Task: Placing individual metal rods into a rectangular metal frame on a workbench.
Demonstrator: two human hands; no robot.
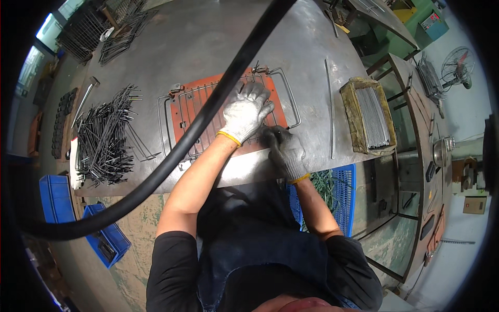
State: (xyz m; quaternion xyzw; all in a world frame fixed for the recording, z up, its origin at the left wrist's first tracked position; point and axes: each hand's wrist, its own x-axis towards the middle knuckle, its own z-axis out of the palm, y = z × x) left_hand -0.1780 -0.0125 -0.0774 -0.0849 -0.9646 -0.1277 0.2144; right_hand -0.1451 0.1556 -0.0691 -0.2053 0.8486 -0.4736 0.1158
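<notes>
A wire rack of bent steel rods (201, 98) lies on a red-orange jig plate (179, 118) with small metal clamps at its corners. My left hand (246, 110), in a white-and-grey work glove, rests palm down over the rack's right half, its fingers somewhat apart. At the plate's near right corner is my right hand (288, 154), gloved too, with its fingers curled together; whatever they pinch is hidden. Wire loops (291, 99) stick out past the plate's right side. A thick black cable or hose (208, 112) crosses in front and covers part of the plate.
Left of the plate lies a heap of black steel rods (106, 138), with a hammer (83, 101) beyond it. A worn box of straight rods (370, 117) and a long thin bar (330, 109) are at right. Blue crates (347, 195) stand below the metal table's (192, 39) near edge.
</notes>
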